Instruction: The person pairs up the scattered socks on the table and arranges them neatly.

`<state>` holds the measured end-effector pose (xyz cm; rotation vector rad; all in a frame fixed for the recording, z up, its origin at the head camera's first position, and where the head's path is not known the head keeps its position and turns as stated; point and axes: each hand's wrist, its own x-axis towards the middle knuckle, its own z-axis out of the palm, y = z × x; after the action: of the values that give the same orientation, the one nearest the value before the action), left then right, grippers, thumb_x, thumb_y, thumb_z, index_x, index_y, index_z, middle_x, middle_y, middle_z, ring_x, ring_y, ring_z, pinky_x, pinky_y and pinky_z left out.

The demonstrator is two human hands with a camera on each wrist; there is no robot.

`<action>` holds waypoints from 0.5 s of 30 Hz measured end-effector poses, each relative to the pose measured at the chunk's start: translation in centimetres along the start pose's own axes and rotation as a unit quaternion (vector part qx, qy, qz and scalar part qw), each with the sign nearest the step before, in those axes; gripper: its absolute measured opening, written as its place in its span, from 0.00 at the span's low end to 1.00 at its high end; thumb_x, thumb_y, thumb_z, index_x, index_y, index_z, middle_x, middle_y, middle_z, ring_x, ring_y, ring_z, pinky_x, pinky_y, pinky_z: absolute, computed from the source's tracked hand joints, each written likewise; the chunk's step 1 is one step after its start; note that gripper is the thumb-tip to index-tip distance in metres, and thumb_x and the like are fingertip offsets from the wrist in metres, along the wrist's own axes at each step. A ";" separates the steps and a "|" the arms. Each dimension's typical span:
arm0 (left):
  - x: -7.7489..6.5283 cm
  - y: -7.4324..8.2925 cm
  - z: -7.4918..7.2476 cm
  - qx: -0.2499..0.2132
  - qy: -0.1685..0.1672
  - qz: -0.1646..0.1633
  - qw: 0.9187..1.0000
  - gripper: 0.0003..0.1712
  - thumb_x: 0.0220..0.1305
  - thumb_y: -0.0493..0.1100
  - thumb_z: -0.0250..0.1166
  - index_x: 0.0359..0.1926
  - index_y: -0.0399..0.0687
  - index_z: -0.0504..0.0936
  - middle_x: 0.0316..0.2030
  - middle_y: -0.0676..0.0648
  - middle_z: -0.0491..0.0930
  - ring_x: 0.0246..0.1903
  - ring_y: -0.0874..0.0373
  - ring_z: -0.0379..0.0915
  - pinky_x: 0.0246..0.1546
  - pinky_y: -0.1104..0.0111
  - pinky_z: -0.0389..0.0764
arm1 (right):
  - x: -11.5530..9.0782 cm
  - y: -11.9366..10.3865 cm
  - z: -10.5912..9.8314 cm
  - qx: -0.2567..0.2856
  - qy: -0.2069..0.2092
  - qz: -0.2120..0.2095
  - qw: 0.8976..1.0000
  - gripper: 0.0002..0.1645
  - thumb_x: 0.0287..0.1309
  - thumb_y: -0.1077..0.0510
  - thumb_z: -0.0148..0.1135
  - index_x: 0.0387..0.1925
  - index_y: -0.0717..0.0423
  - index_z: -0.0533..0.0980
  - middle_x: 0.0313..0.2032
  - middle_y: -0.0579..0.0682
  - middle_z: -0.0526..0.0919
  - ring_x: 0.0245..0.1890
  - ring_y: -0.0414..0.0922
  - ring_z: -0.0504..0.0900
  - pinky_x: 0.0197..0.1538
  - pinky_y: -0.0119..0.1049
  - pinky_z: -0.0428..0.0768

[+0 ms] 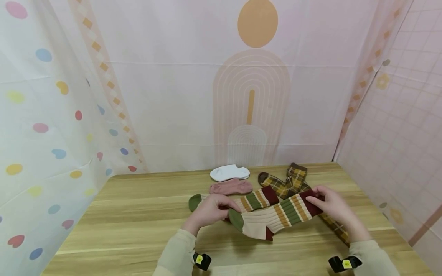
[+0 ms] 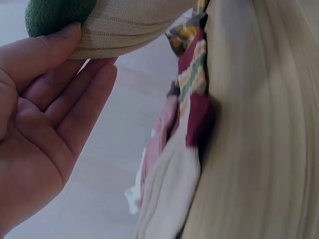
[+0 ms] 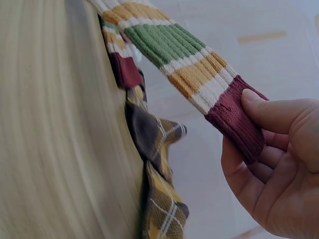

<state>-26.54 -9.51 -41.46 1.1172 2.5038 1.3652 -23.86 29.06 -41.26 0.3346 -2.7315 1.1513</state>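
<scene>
A striped sock (image 1: 293, 211) in cream, green, orange and maroon is stretched between both hands above the table. My left hand (image 1: 213, 211) pinches its green toe end between thumb and fingers, as the left wrist view shows. At the other end, the maroon cuff (image 3: 237, 117) is pinched by my right hand (image 1: 330, 203). Behind the held sock, a matching striped sock (image 1: 253, 200) lies on the table, partly covered by the left hand. Brown and yellow plaid socks (image 1: 295, 180) lie crossed beyond the right hand, one running beneath the held sock.
Near the table's back edge lie white low socks (image 1: 228, 173), with pink socks (image 1: 230, 186) just in front. The wooden table (image 1: 131, 222) meets a patterned cloth backdrop (image 1: 172, 115) at the back, with more cloth hanging on both sides.
</scene>
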 end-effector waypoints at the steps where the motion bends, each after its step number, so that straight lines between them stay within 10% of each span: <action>1: -0.2 -0.2 -0.2 0.002 -0.001 -0.006 1.000 0.14 0.61 0.29 0.63 0.38 0.49 0.90 0.37 0.57 0.86 0.39 0.67 0.76 0.38 0.73 0.77 | 0.0 -0.1 0.2 -0.006 0.001 -0.006 1.000 0.08 0.64 0.60 0.65 0.37 0.62 0.76 0.30 0.49 0.78 0.29 0.43 0.73 0.31 0.35 0.74; 15: -2.2 -2.2 -0.6 0.022 -0.030 -0.045 0.998 0.09 0.61 0.32 0.69 0.42 0.45 0.89 0.40 0.54 0.86 0.44 0.62 0.80 0.46 0.63 0.81 | 0.6 -0.2 1.0 -0.031 -0.011 -0.038 0.999 0.05 0.64 0.61 0.65 0.34 0.56 0.75 0.28 0.44 0.75 0.28 0.41 0.71 0.33 0.35 0.71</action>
<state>-26.39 -11.99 -43.33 1.0248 2.5198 1.2401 -24.41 28.13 -41.70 0.4415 -2.7404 1.0485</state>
